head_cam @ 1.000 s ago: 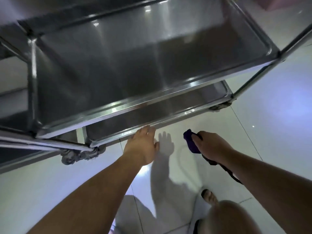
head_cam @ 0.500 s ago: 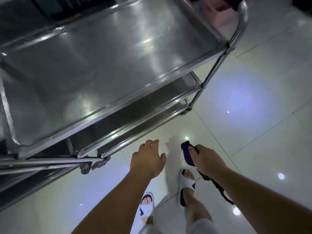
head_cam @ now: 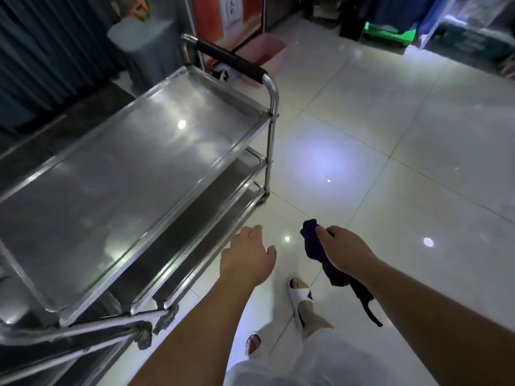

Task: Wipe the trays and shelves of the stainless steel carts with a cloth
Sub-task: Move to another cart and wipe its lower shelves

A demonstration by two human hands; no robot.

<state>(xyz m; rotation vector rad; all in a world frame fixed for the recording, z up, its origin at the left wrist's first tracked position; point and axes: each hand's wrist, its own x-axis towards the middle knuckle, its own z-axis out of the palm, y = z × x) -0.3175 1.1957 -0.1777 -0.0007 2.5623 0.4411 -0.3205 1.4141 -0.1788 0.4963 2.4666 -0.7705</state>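
A stainless steel cart fills the left half of the view. Its bare top tray (head_cam: 117, 188) shines under a lamp. Two lower shelves (head_cam: 220, 196) show along its right side, mostly hidden under the top tray. A black-padded push handle (head_cam: 231, 62) stands at the far end. My right hand (head_cam: 341, 252) grips a dark purple cloth (head_cam: 315, 246) above the floor, right of the cart, with a strip of cloth trailing under my wrist. My left hand (head_cam: 246, 257) hangs with relaxed fingers close to the cart's right edge and touches nothing.
A second steel cart's frame (head_cam: 83, 335) butts against the near left corner. Glossy white floor tiles (head_cam: 390, 162) spread to the right. A pink bin (head_cam: 262, 48), a grey covered stand (head_cam: 145, 45) and green crates (head_cam: 387, 34) stand at the back. My feet in white sandals (head_cam: 299, 296) are below.
I have risen from a crouch by the lower shelves to standing, so the whole top tray and handle came into view. Both hands moved back from the cart; the cloth stays in my right hand.
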